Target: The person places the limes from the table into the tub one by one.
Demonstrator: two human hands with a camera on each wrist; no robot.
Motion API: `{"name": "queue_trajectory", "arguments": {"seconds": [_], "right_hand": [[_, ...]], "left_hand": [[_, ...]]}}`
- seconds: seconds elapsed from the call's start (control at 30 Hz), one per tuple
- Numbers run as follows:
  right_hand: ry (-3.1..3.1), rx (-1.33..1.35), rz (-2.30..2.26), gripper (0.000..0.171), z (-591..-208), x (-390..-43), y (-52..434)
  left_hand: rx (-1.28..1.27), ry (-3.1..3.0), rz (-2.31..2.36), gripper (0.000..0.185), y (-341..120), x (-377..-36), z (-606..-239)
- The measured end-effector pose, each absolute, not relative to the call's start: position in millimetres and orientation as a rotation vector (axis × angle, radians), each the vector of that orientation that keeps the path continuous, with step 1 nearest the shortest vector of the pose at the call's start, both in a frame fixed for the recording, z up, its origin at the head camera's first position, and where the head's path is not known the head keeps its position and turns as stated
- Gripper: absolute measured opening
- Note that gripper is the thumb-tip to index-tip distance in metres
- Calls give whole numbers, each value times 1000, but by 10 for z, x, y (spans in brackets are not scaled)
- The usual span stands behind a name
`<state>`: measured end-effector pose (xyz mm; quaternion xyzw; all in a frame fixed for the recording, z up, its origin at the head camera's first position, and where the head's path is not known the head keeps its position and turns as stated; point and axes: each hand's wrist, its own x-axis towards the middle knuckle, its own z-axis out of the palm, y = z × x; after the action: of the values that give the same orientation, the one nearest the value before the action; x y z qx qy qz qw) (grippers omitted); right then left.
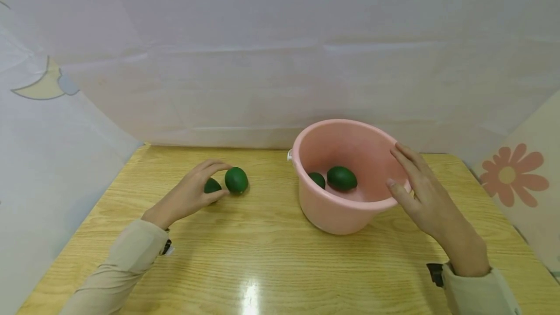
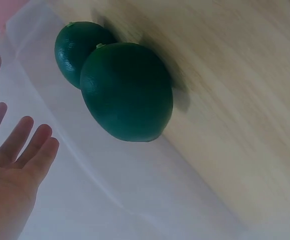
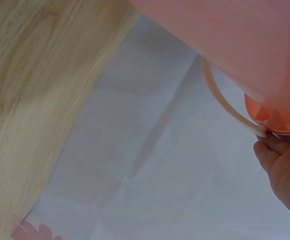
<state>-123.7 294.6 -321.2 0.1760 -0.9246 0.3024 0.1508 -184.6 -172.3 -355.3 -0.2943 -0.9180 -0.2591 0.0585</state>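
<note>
My left hand (image 1: 194,191) is spread beside two dark green oval fruits on the table. The nearer fruit (image 1: 212,186) shows in the gap between thumb and index finger, and the other fruit (image 1: 236,180) sits just beyond the fingertips. In the left wrist view the fingers (image 2: 35,150) stand apart from both fruits. My right hand (image 1: 430,198) holds the right rim of a pink bucket (image 1: 339,215), thumb over the inner side. By the right wrist view, its fingers are at the rim where the pale handle (image 3: 225,102) joins. Inside the bucket lie two more green fruits (image 1: 342,178).
The wooden table (image 1: 245,256) ends against a pale sheet (image 1: 218,86) hung behind it. More sheeting, printed with a moon (image 1: 41,86) and a flower (image 1: 514,175), borders the left and right sides. A white handle fitting (image 1: 289,155) juts from the bucket's left rim.
</note>
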Motion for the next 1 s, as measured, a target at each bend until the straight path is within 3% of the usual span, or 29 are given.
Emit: {"name": "queue_trajectory", "arguments": {"seconds": [1.0], "right_hand": [[-2661,517,875,65,-3196,-1235,2944]], "left_hand": [[-774,-2898,-815,56,-1974,-1890,-3741]]}}
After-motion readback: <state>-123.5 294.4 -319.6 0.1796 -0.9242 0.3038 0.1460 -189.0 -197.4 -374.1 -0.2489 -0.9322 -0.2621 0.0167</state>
